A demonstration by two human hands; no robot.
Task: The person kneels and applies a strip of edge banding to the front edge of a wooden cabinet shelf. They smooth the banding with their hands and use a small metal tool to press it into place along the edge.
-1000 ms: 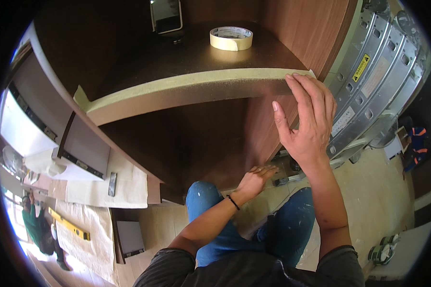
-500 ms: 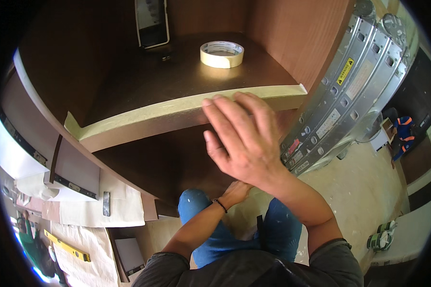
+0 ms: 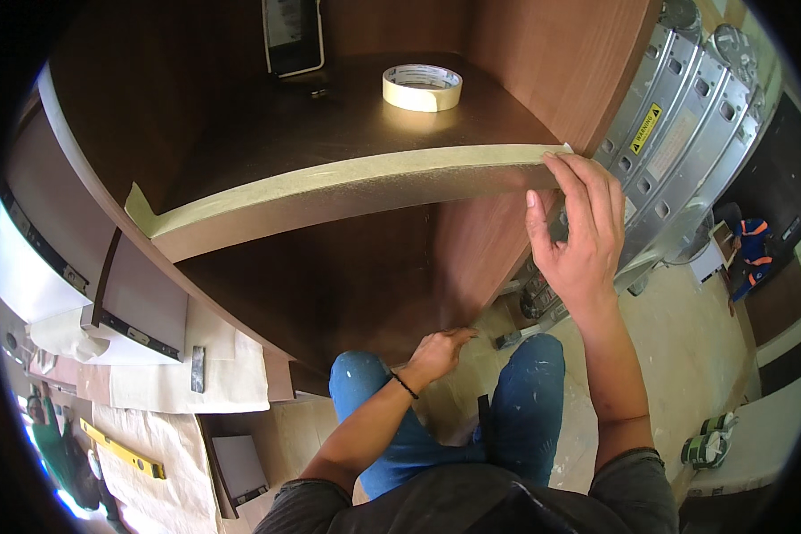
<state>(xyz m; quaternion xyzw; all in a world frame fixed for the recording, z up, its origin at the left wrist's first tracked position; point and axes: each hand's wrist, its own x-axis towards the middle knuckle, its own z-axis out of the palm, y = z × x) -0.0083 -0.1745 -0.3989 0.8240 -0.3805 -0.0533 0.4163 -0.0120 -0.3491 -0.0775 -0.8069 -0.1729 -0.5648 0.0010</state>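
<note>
1. I see the tape strip along the top front edge of the brown shelf, pale and matte, its left end sticking up.
2. The right hand, over the strip's middle half a second ago, is now at its right end: fingertips at the edge, thumb spread, grasping nothing.
3. The left hand, partly covered then, now shows clear beside the denim-covered left knee, fingers curled; I cannot tell whether it holds anything.
4. Behind the strip, a smooth cream tape roll sits ring-like on the glossy shelf.
5. Rightward stand a wood-grained side panel and a slotted grey metal ladder.
</note>
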